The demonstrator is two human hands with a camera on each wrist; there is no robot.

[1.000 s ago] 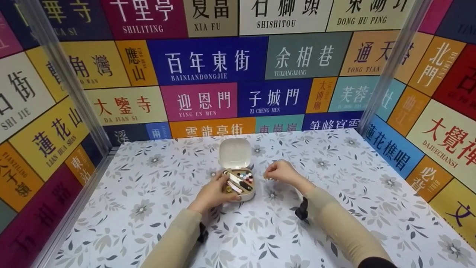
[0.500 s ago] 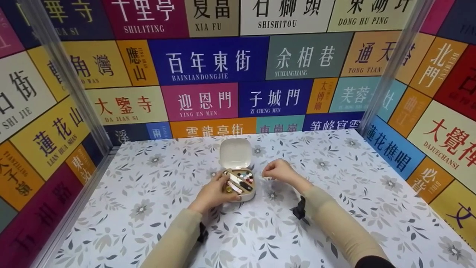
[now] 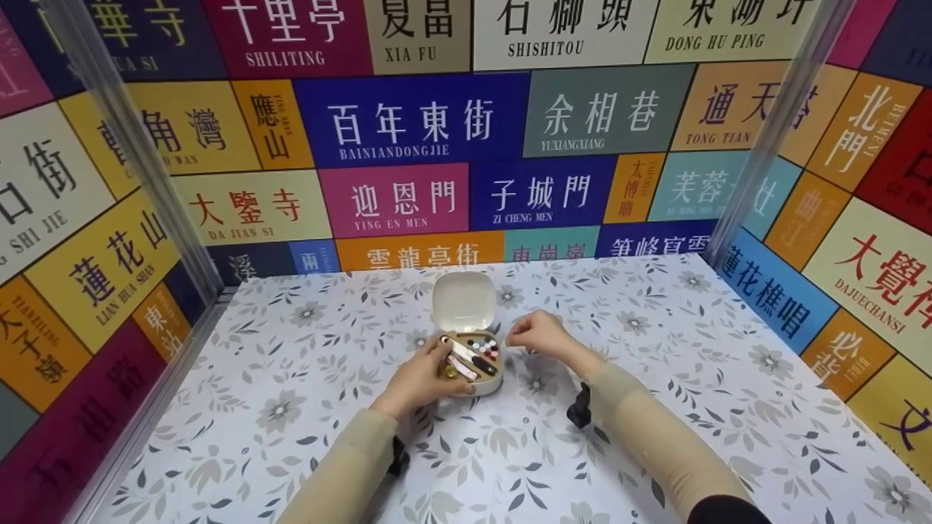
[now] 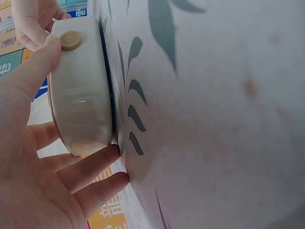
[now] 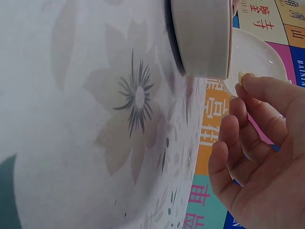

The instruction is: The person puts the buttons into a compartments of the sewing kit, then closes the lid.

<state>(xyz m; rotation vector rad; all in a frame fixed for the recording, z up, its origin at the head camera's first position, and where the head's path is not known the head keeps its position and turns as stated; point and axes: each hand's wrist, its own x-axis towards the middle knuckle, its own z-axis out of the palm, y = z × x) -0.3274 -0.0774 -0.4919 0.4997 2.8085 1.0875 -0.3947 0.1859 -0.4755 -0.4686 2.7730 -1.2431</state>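
Note:
A small cream sewing box (image 3: 489,386) stands on the table, its lid (image 3: 464,302) tipped up at the back. Inside lie a white tool with a black end (image 3: 466,353), a pinkish strip (image 3: 461,370) and several small white and red round pieces (image 3: 491,351). My left hand (image 3: 419,380) grips the box's left side, thumb at the front rim by a tan button-shaped catch (image 4: 71,41) and fingers spread along the side. My right hand (image 3: 547,336), just right of the box, pinches a tiny pale yellow thing (image 5: 241,78) between thumb and forefinger; its kind is too small to tell.
The table (image 3: 291,451) has a white cloth with grey leaves and flowers. Walls of colourful sign panels (image 3: 408,116) rise behind and on both sides, with clear corner posts (image 3: 750,160).
My right hand has moved a little left, its fingertips now nearer the box's right rim. My left hand stays on the box, and the view has shifted slightly.

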